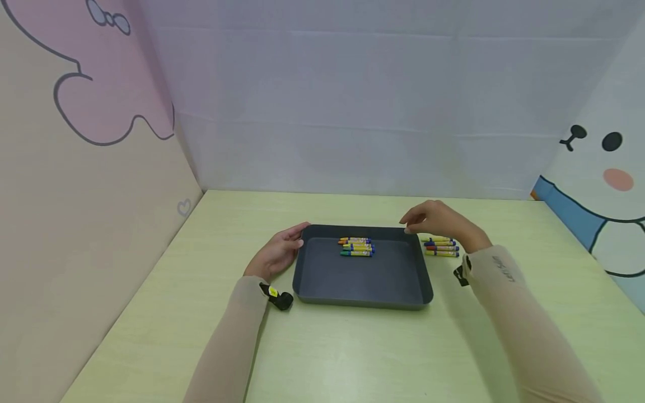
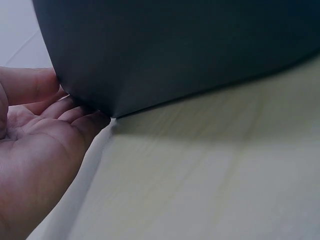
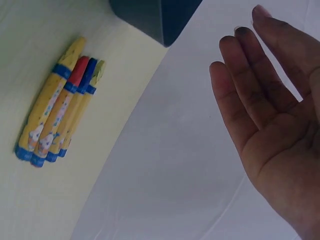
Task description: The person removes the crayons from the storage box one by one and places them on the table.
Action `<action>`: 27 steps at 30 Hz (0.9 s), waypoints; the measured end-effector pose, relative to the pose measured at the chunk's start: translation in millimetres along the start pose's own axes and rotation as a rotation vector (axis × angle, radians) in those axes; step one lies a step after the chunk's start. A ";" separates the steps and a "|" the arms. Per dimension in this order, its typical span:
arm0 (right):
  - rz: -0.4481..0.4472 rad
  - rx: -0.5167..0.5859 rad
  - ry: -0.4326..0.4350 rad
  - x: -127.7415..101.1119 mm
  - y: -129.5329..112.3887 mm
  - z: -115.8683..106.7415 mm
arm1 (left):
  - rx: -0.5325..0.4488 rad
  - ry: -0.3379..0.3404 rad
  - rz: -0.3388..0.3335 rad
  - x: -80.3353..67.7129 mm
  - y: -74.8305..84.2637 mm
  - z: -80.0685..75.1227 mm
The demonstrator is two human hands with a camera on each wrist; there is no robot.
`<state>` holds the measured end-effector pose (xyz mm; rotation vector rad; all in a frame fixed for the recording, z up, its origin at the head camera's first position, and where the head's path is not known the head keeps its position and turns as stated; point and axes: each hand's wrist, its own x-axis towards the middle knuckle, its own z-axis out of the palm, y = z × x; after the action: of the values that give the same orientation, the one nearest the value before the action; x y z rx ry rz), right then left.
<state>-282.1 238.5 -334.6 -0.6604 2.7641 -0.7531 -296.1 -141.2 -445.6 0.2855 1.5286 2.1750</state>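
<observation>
Left hand (image 1: 274,254): fingers and thumb grasping the far-left corner of the dark gray baking tray (image 1: 383,280), which sits flat on the worktop (image 1: 327,352) to the right of those fingers. Right hand (image 1: 443,217): fingers released, loosely bent, nothing held; fingertips over the tray's far-right corner, contact with the rim unclear. Wax crayons inside the tray (image 1: 358,247) lie side by side between the 2 hands' fingers, tips toward the left; count looks like 5, not certain. Another 4 wax crayons (image 3: 59,115) lie on the worktop below and right of the right fingertips, outside the tray wall. Risks, my judgement: a tug or lift by the left fingers could tilt the tray and roll the inner row apart; a low sweep of the right hand could scatter the outer 4 or clip the rim.
</observation>
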 end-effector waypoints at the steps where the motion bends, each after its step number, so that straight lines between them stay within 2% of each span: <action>1: -0.004 0.004 -0.007 2.0 -2.8 1.0 | -0.002 -0.001 -0.001 0.0 0.1 -0.1; 6: -0.024 0.023 -0.039 12.8 -13.3 7.9 | -0.002 0.002 -0.004 0.3 0.3 -0.7; 17: -0.064 0.065 -0.103 36.4 -20.8 26.8 | 0.009 0.016 -0.011 0.2 1.1 -0.2; 27: -0.078 0.112 -0.168 49.5 -31.9 41.8 | 0.011 0.011 -0.006 1.1 0.0 -1.2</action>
<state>-301.3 172.7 -357.2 -0.7748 2.5372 -0.8218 -297.6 -141.6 -446.1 0.2730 1.5459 2.1679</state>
